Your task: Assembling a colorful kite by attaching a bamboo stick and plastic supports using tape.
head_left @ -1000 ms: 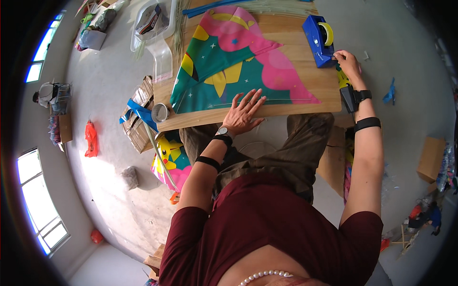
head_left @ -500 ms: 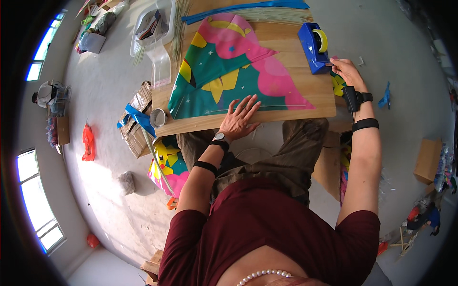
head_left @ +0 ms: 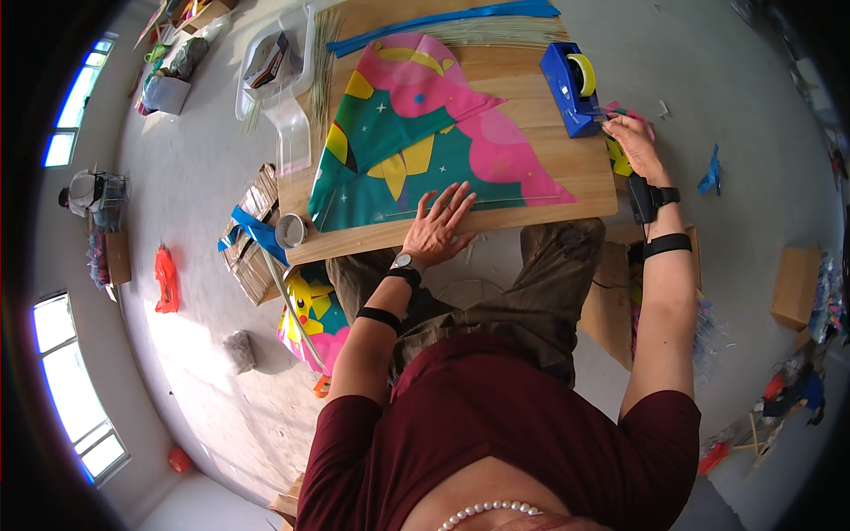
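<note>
A folded piece of printed sheet (head_left: 496, 146) in green, pink and yellow lies on the wooden tabletop (head_left: 531, 97). A thin pale rod (head_left: 376, 221) runs along its near edge. My left hand (head_left: 434, 230) rests on that near edge, fingers stretched out and slightly spread, palm partly over the table's rim. At the table's right edge stands a blue tape dispenser (head_left: 562, 88) with a roll of tape (head_left: 582, 75). My right hand (head_left: 636, 146) is at the dispenser's near end, thumb and fingertips pinched on the tape's end; the strip itself barely shows.
Blue strips (head_left: 443, 25) and thin pale sticks (head_left: 496, 34) lie along the far edge. A clear plastic bin (head_left: 274, 57) stands at the far left. A round metal tin (head_left: 290, 231) sits at the near left corner. Cardboard (head_left: 611, 301) and more printed sheet (head_left: 310, 305) are below the tabletop.
The whole view has shifted slightly. My right hand has moved a little nearer to me at the dispenser's end; my left hand stays on the sheet.
</note>
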